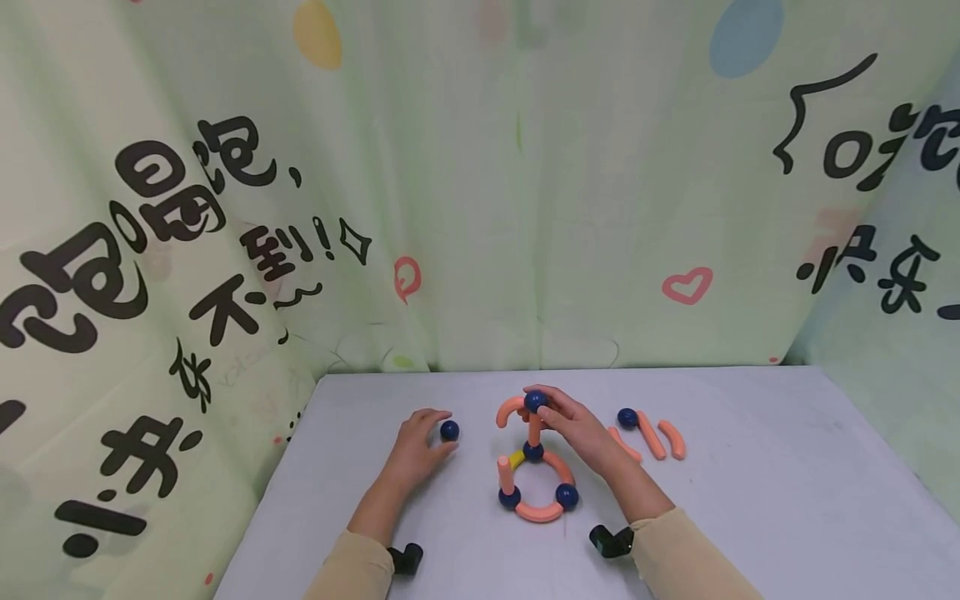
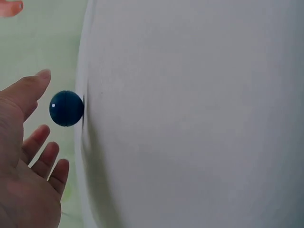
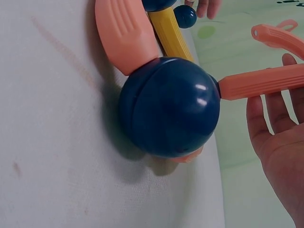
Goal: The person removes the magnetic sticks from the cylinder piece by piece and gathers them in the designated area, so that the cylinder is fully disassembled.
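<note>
Around a loose blue ball [image 1: 449, 431] on the table, my left hand [image 1: 416, 450] has its thumb and fingers spread. The left wrist view shows a gap between that hand and the ball. My right hand [image 1: 573, 421] grips another blue ball [image 1: 536, 402] atop an upright orange rod [image 1: 534, 429]. From this top ball a curved orange rod [image 1: 510, 408] juts left. Below lies a ring of blue balls, curved orange rods [image 1: 540, 512] and a yellow rod [image 1: 517, 459]. A second orange rod [image 1: 505, 473] stands up from the ring's front-left ball [image 1: 509, 497].
Right of the ring lie a blue ball [image 1: 627, 418], a straight orange rod [image 1: 651, 435] and a curved orange rod [image 1: 672, 439], with another orange rod [image 1: 625, 445] partly behind my right forearm. A printed curtain [image 1: 570, 208] hangs behind the white table [image 1: 787, 483].
</note>
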The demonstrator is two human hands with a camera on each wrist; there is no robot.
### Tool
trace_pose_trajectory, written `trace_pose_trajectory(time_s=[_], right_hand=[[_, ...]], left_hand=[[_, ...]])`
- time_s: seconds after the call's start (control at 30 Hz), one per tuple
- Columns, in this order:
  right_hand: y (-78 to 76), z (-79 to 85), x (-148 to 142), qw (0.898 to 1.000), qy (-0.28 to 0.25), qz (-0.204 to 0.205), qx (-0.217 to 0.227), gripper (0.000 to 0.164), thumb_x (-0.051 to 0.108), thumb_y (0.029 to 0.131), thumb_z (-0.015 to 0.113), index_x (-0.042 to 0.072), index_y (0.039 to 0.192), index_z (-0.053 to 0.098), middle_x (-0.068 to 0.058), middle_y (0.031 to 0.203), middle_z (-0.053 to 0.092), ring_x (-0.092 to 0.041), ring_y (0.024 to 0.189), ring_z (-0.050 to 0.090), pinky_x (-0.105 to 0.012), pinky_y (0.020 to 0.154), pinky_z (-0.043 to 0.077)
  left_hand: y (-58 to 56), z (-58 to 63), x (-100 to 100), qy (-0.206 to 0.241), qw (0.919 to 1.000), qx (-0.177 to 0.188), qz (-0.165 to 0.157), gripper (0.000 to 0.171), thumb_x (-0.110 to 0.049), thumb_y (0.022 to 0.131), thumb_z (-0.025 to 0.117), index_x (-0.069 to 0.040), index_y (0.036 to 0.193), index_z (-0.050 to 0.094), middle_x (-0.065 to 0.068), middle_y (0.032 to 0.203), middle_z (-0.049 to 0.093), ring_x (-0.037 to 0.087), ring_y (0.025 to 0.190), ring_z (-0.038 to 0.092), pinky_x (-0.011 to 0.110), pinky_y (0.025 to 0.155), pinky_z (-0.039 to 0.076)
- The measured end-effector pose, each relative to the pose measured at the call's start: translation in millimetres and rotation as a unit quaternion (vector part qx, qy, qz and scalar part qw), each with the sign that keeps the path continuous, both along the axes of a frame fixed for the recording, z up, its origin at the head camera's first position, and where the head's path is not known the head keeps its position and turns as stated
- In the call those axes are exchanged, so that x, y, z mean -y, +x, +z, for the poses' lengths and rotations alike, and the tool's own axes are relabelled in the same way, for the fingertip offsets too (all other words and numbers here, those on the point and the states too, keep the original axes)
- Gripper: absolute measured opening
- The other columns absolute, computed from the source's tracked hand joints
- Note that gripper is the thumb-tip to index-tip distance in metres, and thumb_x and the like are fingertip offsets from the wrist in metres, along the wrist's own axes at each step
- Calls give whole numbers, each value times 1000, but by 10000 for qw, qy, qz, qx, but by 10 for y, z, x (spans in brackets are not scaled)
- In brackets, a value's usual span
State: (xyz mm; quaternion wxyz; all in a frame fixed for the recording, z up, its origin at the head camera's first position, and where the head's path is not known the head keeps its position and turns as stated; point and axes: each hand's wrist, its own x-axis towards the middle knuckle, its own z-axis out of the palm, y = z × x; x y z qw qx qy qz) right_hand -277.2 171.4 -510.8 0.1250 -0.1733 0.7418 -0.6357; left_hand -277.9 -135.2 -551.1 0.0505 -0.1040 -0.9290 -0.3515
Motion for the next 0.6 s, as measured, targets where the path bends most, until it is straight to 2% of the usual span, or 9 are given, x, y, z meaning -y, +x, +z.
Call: trace_pose_trajectory(time_s=[0.1, 0.2, 0.27, 0.33, 0.4, 0.5, 0.6], right_hand=[[-1, -5, 1, 10000, 2, 5, -24, 48, 41, 103, 48, 20, 147, 44, -22, 133, 60, -25, 123, 60, -39, 107, 43], [3, 4, 3, 10000, -11, -4, -36, 48, 41, 103, 49, 20, 146, 44, -19, 133, 62, -25, 123, 60, -42, 108, 43], [9, 12, 8, 10000, 8, -15, -4, 48, 42, 102, 50, 22, 146, 45, -14, 132, 64, -24, 123, 60, -45, 109, 42], [10, 10, 15, 10000, 50, -32, 28, 48, 43, 102, 51, 24, 146, 45, -9, 131, 65, -23, 123, 60, -47, 109, 42], [12, 6, 17, 9999, 112, -80, 79, 48, 43, 101, 51, 26, 145, 46, -6, 131, 65, -20, 123, 60, -48, 109, 42], [14, 5, 28, 9998, 146, -117, 114, 46, 43, 102, 51, 28, 144, 46, -7, 131, 65, -18, 122, 60, -48, 110, 41], [21, 8, 34, 9999, 73, -76, 110, 44, 42, 102, 50, 28, 144, 47, -13, 133, 63, -21, 123, 60, -51, 111, 39]], left_hand=[[47, 45, -46, -159, 9998, -125, -57, 47, -26, 84, 79, -16, 128, 64, 13, 135, 55, 36, 126, 50, 52, 105, 44], [111, 102, -104, -136, 9995, -194, -207, 41, -26, 87, 77, -17, 125, 66, 10, 132, 57, 31, 122, 53, 48, 103, 46], [169, 143, -143, 70, 9993, -14, -369, 36, -27, 90, 73, -18, 124, 67, 6, 130, 59, 25, 115, 56, 44, 98, 50], [235, 191, -182, 484, 9961, 458, -584, 33, -30, 93, 69, -20, 125, 66, 3, 126, 61, 20, 108, 58, 39, 90, 52], [300, 229, -227, 997, 9856, 1085, -827, 33, -32, 95, 66, -22, 127, 65, 0, 127, 63, 16, 102, 59, 34, 84, 53], [389, 265, -286, 1722, 9584, 1920, -1224, 37, -31, 97, 62, -21, 133, 61, 0, 130, 63, 17, 98, 62, 31, 82, 53], [463, 260, -350, 2123, 9352, 2379, -1541, 43, -28, 96, 62, -20, 138, 57, 1, 130, 64, 18, 96, 65, 31, 82, 52]])
